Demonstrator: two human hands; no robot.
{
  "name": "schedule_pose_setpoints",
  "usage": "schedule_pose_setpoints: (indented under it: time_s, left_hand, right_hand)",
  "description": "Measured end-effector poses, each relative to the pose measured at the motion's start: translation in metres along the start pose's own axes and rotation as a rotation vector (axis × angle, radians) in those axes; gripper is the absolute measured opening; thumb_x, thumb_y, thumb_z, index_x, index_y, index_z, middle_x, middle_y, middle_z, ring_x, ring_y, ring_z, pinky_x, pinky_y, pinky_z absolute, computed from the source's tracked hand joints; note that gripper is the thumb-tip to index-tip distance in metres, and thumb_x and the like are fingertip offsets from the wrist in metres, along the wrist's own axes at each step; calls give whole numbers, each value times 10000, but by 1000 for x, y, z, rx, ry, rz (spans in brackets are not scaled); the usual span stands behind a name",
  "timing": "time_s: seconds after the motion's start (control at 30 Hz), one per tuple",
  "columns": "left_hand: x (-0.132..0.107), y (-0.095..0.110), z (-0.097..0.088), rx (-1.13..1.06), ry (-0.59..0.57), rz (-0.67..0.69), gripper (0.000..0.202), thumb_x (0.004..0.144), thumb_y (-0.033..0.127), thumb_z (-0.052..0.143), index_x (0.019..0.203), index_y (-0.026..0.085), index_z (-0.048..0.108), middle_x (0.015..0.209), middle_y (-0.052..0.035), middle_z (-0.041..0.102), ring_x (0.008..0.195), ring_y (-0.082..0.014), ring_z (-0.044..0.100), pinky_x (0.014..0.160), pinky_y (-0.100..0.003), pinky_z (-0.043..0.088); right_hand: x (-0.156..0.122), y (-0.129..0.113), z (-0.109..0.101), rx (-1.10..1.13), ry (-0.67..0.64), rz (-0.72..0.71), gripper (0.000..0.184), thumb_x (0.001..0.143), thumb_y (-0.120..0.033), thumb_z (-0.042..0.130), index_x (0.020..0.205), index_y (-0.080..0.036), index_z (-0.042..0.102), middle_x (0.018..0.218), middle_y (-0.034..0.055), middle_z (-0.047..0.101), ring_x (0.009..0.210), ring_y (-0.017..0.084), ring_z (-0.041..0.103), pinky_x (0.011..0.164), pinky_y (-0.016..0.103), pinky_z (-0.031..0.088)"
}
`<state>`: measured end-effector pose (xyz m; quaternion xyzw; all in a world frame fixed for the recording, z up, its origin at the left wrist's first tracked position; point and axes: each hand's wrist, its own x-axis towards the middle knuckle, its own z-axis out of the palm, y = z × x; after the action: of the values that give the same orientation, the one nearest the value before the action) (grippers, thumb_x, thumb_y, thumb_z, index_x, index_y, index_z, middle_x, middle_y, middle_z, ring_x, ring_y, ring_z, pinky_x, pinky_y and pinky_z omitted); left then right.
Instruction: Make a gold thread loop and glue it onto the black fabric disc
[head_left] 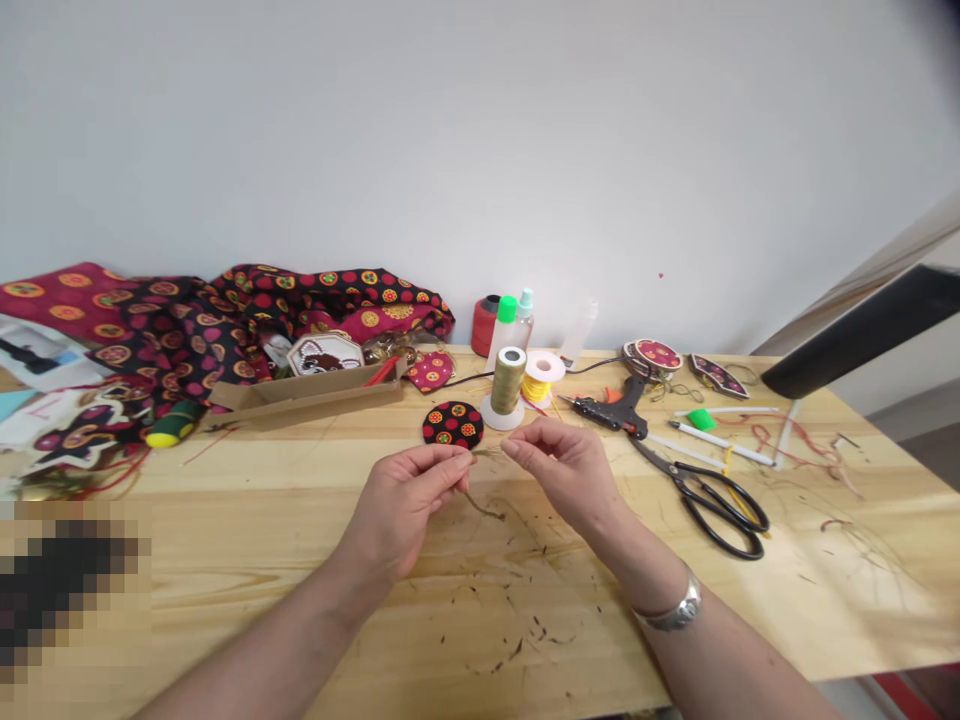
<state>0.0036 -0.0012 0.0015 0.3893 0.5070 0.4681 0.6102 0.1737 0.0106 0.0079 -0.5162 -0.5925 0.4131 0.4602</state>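
Over the middle of the wooden table, my left hand point(409, 500) pinches a thin olive-brown cord point(487, 513), and a short tail of it hangs below the fingers. My right hand point(566, 475), with a silver bracelet point(675, 607) on the wrist, is closed in a pinch just to the right. Fine strands of the cord seem to stretch between both sets of fingertips. Just behind my left fingertips lies a round disc point(453, 425) covered in black fabric with red and yellow flowers. An olive thread cone point(509, 382) stands behind my hands.
Black-handled scissors point(712, 500) and a black glue gun point(611, 408) lie to the right, near a white pen point(720, 442). A yellow thread spool point(538, 385) and bottles point(504, 335) stand behind. Patterned fabric point(187, 330) and a cardboard tray point(315, 400) fill the left back.
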Motion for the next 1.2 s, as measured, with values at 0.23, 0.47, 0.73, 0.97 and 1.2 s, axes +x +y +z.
schedule_pose_setpoints:
  time_s: [0.23, 0.47, 0.73, 0.97, 1.2]
  left_hand:
    - [-9, 2, 3, 375, 45, 209, 125, 697, 261, 658, 612, 188, 714, 550, 8, 591, 541, -127, 473, 521, -230, 352]
    - [-17, -7, 5, 619, -16, 534, 142, 734, 187, 619, 769, 231, 750, 670, -27, 692, 597, -159, 570, 596, -249, 412]
    - [-14, -11, 4, 777, -159, 715, 234, 773, 131, 566, 885, 234, 743, 757, -55, 727, 672, -170, 631, 667, -251, 436]
    - [-13, -8, 3, 704, -56, 497, 185, 776, 200, 556, 788, 209, 741, 676, -19, 697, 636, -161, 596, 615, -248, 429]
    - [-1, -3, 2, 171, 10, 75, 106, 682, 270, 689, 679, 172, 730, 567, 21, 628, 562, -92, 508, 564, -193, 393]
  right_hand:
    - [-2, 0, 1, -38, 71, -149, 87, 717, -252, 664, 651, -195, 672, 652, 6, 666, 612, 133, 543, 599, 278, 429]
    - [-1, 3, 1, -108, 53, -239, 79, 733, -203, 669, 654, -200, 671, 672, 2, 639, 662, 138, 561, 659, 299, 447]
    - [-6, -1, 4, -198, 1, -293, 93, 739, -143, 665, 666, -200, 678, 654, 0, 621, 692, 145, 550, 681, 306, 450]
    - [-10, -7, 4, -332, -91, -579, 105, 794, -132, 615, 727, -183, 677, 673, 13, 626, 700, 144, 492, 687, 309, 429]
    - [-11, -7, 8, -319, -103, -604, 121, 800, -116, 588, 733, -173, 671, 653, 19, 623, 650, 134, 500, 659, 302, 441]
